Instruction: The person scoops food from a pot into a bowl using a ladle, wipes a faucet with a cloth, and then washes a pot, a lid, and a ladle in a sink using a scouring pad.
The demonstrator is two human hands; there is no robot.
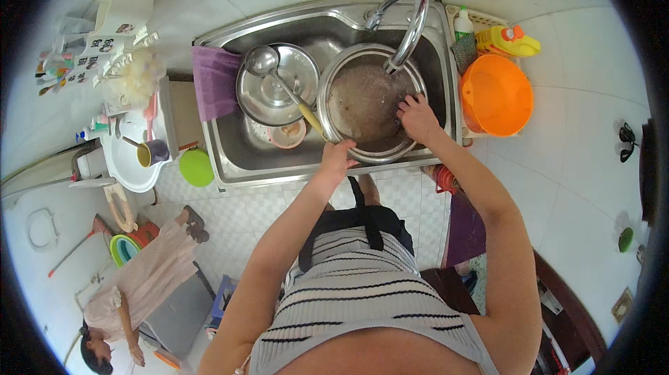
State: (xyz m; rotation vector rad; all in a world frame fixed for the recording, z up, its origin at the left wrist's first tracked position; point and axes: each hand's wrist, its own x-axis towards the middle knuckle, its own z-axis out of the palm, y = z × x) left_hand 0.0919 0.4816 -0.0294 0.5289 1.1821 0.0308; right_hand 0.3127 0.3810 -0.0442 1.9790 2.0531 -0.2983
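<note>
A round stainless steel pot filled with murky water stands in the sink's right side, under the chrome faucet. My left hand grips its near-left rim. Over the right rim reaches my right hand, fingers apart and fingertips at the water; anything beneath them is hidden. Left of the pot lies a steel lid or shallow pan. A ladle rests across it, its yellow handle ending by my left hand. Nearer me, a small pink-rimmed bowl with residue sits in the sink.
A purple cloth hangs over the sink's left edge. To the right are an orange basin, a yellow bottle and a white bottle. A white washbasin stands left. Another person is at lower left.
</note>
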